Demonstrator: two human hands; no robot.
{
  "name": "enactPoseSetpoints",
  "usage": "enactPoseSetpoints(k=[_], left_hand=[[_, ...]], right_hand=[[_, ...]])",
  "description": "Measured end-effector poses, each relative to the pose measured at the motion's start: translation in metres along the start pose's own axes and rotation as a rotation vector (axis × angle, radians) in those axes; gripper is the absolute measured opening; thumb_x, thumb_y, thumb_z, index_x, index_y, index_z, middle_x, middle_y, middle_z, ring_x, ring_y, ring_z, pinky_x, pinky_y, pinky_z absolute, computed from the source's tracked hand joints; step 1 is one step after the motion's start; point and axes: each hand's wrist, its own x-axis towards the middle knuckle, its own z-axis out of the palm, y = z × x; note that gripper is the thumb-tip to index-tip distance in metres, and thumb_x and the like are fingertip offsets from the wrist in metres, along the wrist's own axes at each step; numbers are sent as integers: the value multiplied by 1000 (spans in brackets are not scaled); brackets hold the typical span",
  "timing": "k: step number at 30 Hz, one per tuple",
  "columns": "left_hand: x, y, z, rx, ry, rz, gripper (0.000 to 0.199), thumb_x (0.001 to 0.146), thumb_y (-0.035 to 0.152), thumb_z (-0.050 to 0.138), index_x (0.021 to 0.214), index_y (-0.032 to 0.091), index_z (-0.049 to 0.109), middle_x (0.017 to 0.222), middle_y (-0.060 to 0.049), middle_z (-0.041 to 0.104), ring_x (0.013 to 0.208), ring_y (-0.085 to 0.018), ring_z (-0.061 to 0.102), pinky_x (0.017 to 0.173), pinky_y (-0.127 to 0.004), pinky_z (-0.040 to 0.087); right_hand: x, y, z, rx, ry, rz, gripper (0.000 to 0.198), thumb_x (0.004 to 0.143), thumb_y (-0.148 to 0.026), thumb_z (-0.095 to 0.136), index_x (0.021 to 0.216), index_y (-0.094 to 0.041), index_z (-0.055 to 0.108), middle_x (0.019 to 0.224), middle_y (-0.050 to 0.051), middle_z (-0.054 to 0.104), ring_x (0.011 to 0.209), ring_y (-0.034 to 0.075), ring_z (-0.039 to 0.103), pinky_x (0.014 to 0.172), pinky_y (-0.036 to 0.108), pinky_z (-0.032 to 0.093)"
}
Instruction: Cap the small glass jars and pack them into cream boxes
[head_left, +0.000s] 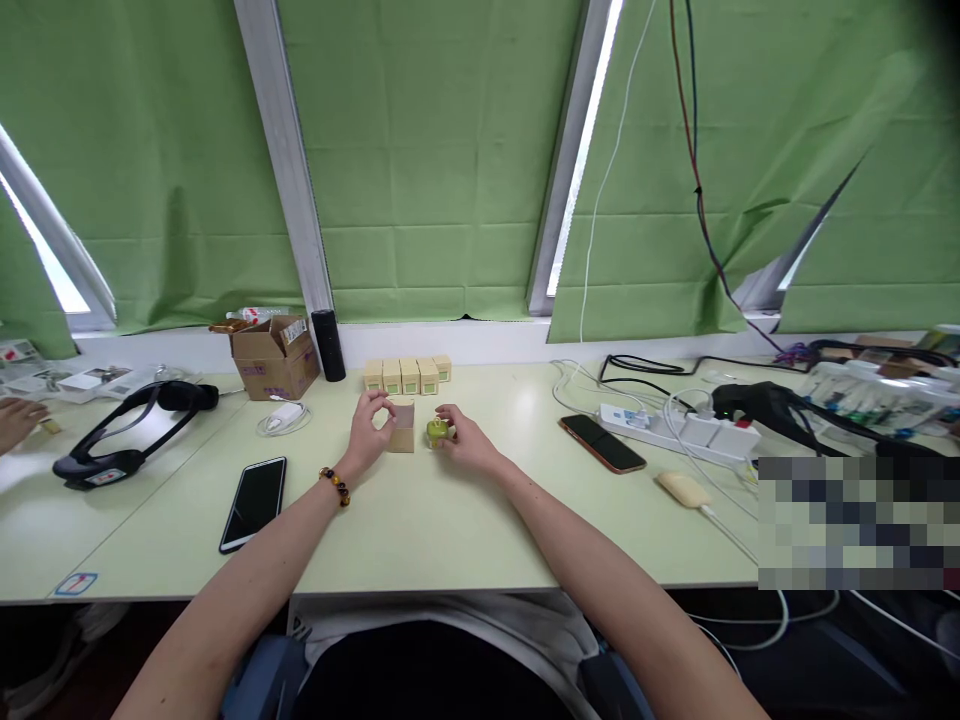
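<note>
A small open cardboard box [403, 440] stands on the table in front of me. My left hand [366, 436] is at its left side, with thumb and forefinger curled together against its edge; the exact contact is hard to make out. Just right of the box, a small rounded green object with a gold-coloured top [436, 432] is between the fingers of my right hand [468, 442]. It is too small to tell its kind. Behind both hands, several small pale yellow boxes [409, 376] stand close together in a row.
A phone [253, 504] and a black headset [127, 440] lie to the left. Behind them are a brown carton [274, 358] and a black cylinder [328, 346]. On the right are another phone [602, 443], a power strip [679, 434] and cables. A co-worker's hand [19, 422] shows far left.
</note>
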Motion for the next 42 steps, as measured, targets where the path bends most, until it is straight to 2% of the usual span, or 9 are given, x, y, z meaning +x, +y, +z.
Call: enactPoseSetpoints(k=[3,8,13,17,24,30,33,37,42], left_hand=[[0,-1,1,-29,-21,-12,14,87,22,64,94,21,76,126,-10,64,128,-28,58,114,-45,42],[0,-4,6,-74,-32,-104,24,89,22,59,101,18,79,114,-10,77,111,-25,68,102,-42,51],[0,0,6,-99,8,-151,28,91,27,59,108,16,78,117,-12,78,107,-26,70,99,-41,52],[-1,2,7,-92,-14,-155,30,90,27,61,113,17,77,118,-11,78,103,-24,71,98,-39,52],[-3,8,9,-99,-30,-179,31,90,34,65,113,17,77,121,-11,77,99,-22,69,91,-37,52],[-5,19,10,-197,-60,-183,36,87,28,64,120,18,75,126,-11,75,103,-22,68,87,-34,50],[-8,24,13,-251,-109,-181,39,86,27,64,123,18,74,129,-11,75,108,-23,68,88,-34,49],[-11,29,18,-330,-169,-192,45,84,23,64,128,18,72,132,-12,73,111,-24,68,91,-34,50],[-13,29,21,-421,-233,-185,47,79,16,60,125,17,74,120,-10,77,98,-22,69,85,-32,52]], right_hand=[[-2,-4,3,-66,-4,20,57,87,-19,66,140,-26,46,135,11,65,113,25,66,92,39,53],[-2,-9,2,-110,10,8,52,91,-18,63,141,-21,50,134,14,66,115,26,66,95,39,52],[0,-8,-1,-194,28,29,52,88,-21,69,138,-23,55,129,12,69,121,31,62,94,41,51],[3,-6,-6,-194,94,78,49,86,-22,71,132,-26,58,120,9,72,110,29,65,87,40,50],[5,-19,-22,6,396,62,39,84,-28,68,122,-28,60,117,5,70,93,23,62,81,38,51],[1,-43,-30,360,561,-134,37,85,-32,71,119,-26,60,111,6,68,92,21,64,87,40,55],[-2,-54,-28,519,544,-215,36,85,-33,75,116,-26,57,115,6,66,98,21,67,88,39,57],[-7,-66,-19,650,404,-216,38,84,-40,78,111,-27,55,125,7,63,102,22,70,61,27,55],[-11,-72,-11,596,256,-139,40,85,-47,75,112,-27,53,130,6,62,83,18,72,48,24,48]])
